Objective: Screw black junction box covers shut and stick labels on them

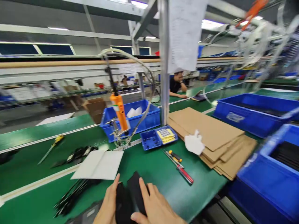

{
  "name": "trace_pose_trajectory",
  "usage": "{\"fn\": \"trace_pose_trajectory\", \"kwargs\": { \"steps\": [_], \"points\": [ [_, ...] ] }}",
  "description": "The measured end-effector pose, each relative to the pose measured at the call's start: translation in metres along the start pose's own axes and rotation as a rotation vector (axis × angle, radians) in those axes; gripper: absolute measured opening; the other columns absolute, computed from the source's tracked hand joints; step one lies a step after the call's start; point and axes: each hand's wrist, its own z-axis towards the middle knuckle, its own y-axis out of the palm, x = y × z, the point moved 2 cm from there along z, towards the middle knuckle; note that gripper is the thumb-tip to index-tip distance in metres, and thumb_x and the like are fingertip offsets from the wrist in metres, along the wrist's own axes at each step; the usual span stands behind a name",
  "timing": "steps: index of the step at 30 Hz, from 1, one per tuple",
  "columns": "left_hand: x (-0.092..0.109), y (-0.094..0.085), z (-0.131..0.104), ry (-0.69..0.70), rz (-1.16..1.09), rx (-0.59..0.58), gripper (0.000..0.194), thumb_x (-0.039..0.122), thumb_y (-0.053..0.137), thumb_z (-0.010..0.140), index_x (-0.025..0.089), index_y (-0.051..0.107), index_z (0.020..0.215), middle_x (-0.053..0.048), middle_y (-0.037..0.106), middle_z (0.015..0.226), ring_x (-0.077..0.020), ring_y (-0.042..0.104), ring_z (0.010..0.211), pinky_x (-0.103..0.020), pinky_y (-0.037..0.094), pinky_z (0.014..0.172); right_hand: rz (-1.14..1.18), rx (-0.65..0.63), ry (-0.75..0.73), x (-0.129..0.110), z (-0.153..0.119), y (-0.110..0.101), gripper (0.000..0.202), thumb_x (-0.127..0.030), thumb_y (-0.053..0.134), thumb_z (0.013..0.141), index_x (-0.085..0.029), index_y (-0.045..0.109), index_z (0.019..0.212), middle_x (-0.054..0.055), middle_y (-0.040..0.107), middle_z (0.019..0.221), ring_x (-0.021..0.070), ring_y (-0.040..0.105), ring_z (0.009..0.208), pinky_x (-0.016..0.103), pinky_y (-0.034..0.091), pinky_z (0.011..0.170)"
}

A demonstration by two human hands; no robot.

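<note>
At the front edge of the green bench, my right hand (pixel 156 203) is closed around a flat black piece (pixel 136 191), its index finger lying along the upper edge and its thumb low on the near side. My left hand (pixel 106 202) grips a second black piece (pixel 123 203) from its left side; most of those fingers are hidden behind it. The two pieces stand side by side, tilted, with a narrow gap between them. Whether they are joined lower down I cannot tell. Partly under my left wrist lies a dark flat item (pixel 90 213) with a pale label.
Black cables (pixel 74 196) and white sheets (pixel 100 163) lie left. A red-handled screwdriver (pixel 184 175), small blue tray (pixel 149 141) and cardboard sheets (pixel 210 130) are ahead. An orange electric screwdriver (pixel 120 112) hangs above. Blue crates (pixel 263 174) flank the right; a person (pixel 177 85) sits beyond.
</note>
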Motion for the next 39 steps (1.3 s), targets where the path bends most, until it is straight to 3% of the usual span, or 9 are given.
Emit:
{"fn": "trace_pose_trajectory", "kwargs": {
  "steps": [4, 7, 11, 15, 18, 22, 27, 34, 39],
  "points": [
    [-0.011, -0.007, -0.014, -0.135, 0.178, -0.151, 0.149, 0.024, 0.087, 0.043, 0.015, -0.007, 0.158, -0.026, 0.010, 0.162, -0.0452, 0.013, 0.149, -0.062, 0.018, 0.118, 0.032, -0.070, -0.023, -0.007, -0.003, 0.001, 0.105, -0.049, 0.070, 0.081, -0.006, 0.012, 0.157, 0.028, 0.045, 0.144, 0.0428, 0.045, 0.131, 0.054, 0.042, 0.109],
    [-0.027, -0.035, -0.034, -0.328, 0.420, -0.327, 0.143, 0.017, 0.085, 0.034, 0.015, 0.015, 0.158, -0.027, 0.023, 0.159, -0.0519, 0.006, 0.147, -0.070, -0.002, 0.115, 0.017, -0.072, -0.008, -0.009, -0.003, 0.004, 0.102, -0.048, 0.068, 0.082, -0.008, 0.012, 0.157, 0.026, 0.044, 0.144, 0.0404, 0.048, 0.129, 0.052, 0.045, 0.106],
    [-0.029, -0.056, -0.047, -0.333, 0.161, -0.262, 0.142, 0.013, 0.078, 0.045, 0.023, -0.007, 0.158, -0.020, 0.030, 0.156, -0.0402, 0.025, 0.147, -0.056, 0.019, 0.120, -0.048, -0.043, 0.007, -0.015, 0.001, 0.006, 0.101, -0.052, 0.066, 0.083, -0.008, 0.014, 0.157, 0.026, 0.048, 0.140, 0.0404, 0.051, 0.123, 0.053, 0.048, 0.101],
    [-0.016, -0.027, -0.041, -0.188, -0.165, -0.015, 0.147, 0.021, 0.084, 0.051, 0.025, -0.019, 0.155, -0.021, 0.020, 0.159, -0.0379, 0.027, 0.146, -0.057, 0.027, 0.117, -0.110, -0.015, 0.011, -0.026, 0.004, 0.010, 0.113, -0.062, 0.070, 0.076, -0.003, 0.016, 0.156, 0.029, 0.051, 0.135, 0.0426, 0.051, 0.120, 0.056, 0.045, 0.104],
    [-0.012, -0.015, -0.040, -0.098, -0.163, -0.037, 0.142, 0.027, 0.083, 0.057, 0.022, -0.019, 0.155, -0.023, 0.006, 0.163, -0.0385, 0.017, 0.150, -0.057, 0.027, 0.117, -0.114, -0.017, 0.014, -0.031, 0.004, 0.011, 0.124, -0.063, 0.076, 0.068, -0.001, 0.014, 0.155, 0.029, 0.049, 0.137, 0.0429, 0.049, 0.122, 0.056, 0.043, 0.106],
    [-0.037, -0.055, -0.058, -0.280, 0.290, -0.297, 0.137, 0.020, 0.080, 0.043, 0.016, 0.007, 0.159, -0.024, 0.004, 0.164, -0.0447, -0.002, 0.149, -0.065, 0.002, 0.117, -0.127, -0.047, 0.048, -0.034, 0.002, 0.008, 0.130, -0.063, 0.080, 0.063, -0.001, 0.011, 0.155, 0.030, 0.049, 0.138, 0.0447, 0.048, 0.122, 0.058, 0.043, 0.105],
    [-0.062, -0.092, -0.082, -0.367, 0.273, -0.247, 0.131, 0.011, 0.066, 0.045, 0.021, 0.003, 0.159, -0.019, 0.031, 0.159, -0.0405, 0.030, 0.145, -0.058, 0.017, 0.120, -0.150, -0.026, 0.068, -0.043, 0.001, 0.004, 0.129, -0.069, 0.076, 0.065, 0.001, 0.014, 0.154, 0.032, 0.050, 0.136, 0.0463, 0.050, 0.120, 0.060, 0.045, 0.103],
    [-0.013, -0.010, -0.046, -0.109, -0.182, 0.135, 0.140, 0.043, 0.089, 0.055, 0.022, -0.005, 0.157, -0.020, 0.028, 0.153, -0.0392, 0.034, 0.142, -0.052, 0.036, 0.115, -0.204, 0.066, 0.097, -0.053, 0.003, 0.011, 0.134, -0.076, 0.074, 0.060, 0.004, 0.019, 0.153, 0.034, 0.051, 0.131, 0.0454, 0.051, 0.116, 0.059, 0.046, 0.098],
    [-0.006, 0.031, -0.031, -0.046, -0.190, 0.278, 0.132, 0.073, 0.075, 0.064, 0.018, -0.001, 0.156, -0.024, 0.020, 0.155, -0.0458, 0.030, 0.142, -0.059, 0.039, 0.111, -0.250, 0.124, 0.106, -0.049, 0.014, 0.009, 0.128, -0.053, 0.079, 0.056, 0.004, 0.018, 0.154, 0.034, 0.053, 0.124, 0.0457, 0.056, 0.108, 0.061, 0.048, 0.089]
  ]
}}
